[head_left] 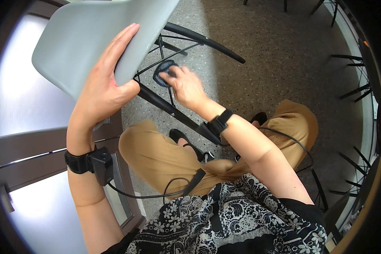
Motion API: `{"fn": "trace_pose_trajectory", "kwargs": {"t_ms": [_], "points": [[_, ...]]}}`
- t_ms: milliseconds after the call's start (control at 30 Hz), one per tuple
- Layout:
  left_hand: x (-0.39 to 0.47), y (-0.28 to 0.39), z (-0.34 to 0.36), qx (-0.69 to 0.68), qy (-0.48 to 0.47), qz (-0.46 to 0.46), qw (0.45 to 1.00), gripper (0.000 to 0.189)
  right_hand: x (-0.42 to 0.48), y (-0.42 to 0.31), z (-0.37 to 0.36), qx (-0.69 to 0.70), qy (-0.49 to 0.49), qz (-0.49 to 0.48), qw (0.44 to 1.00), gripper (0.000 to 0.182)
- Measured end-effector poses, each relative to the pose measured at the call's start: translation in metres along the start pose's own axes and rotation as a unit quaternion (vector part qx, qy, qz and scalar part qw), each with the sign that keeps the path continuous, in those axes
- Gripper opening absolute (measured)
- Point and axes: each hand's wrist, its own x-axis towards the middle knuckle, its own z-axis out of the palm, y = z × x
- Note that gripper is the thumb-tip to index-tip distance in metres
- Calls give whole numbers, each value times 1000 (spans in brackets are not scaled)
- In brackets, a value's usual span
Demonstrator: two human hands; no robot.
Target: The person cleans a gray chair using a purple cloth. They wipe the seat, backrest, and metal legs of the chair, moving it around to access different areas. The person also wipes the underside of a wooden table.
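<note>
A grey molded plastic chair (pixel 79 38) with black legs is tilted in front of me. My left hand (pixel 111 73) grips the edge of its seat, the fingers lying along the shell and the thumb near the top of one black leg (pixel 165 108). Between the legs, my right hand (pixel 185 84) pinches a dark blue cloth or pad (pixel 161 71). It is close to the thin black wire braces (pixel 177 52); whether the cloth touches them I cannot tell. The far side of the chair is out of sight.
Speckled floor (pixel 257 73) spreads around my shoes. Brown-framed doors with bright panels (pixel 41 203) stand at the left. More black-legged chairs (pixel 355 165) line the right rim. Black cables (pixel 146 195) run from my wrist devices across my lap.
</note>
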Motion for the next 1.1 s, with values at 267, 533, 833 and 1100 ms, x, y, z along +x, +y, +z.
{"fn": "trace_pose_trajectory", "kwargs": {"t_ms": [267,533,833,1100], "points": [[-5,2,5,-6,11,12,1000,76,-40,-15,-2,45,-53,42,997,39],[-1,2,6,-10,9,23,1000,76,-69,-22,-5,72,-81,65,992,46],[-1,-3,15,-28,20,51,998,75,-22,-68,-13,170,35,41,984,52],[1,-3,10,-39,2,42,998,80,-24,-79,-3,37,9,-23,999,44]]}}
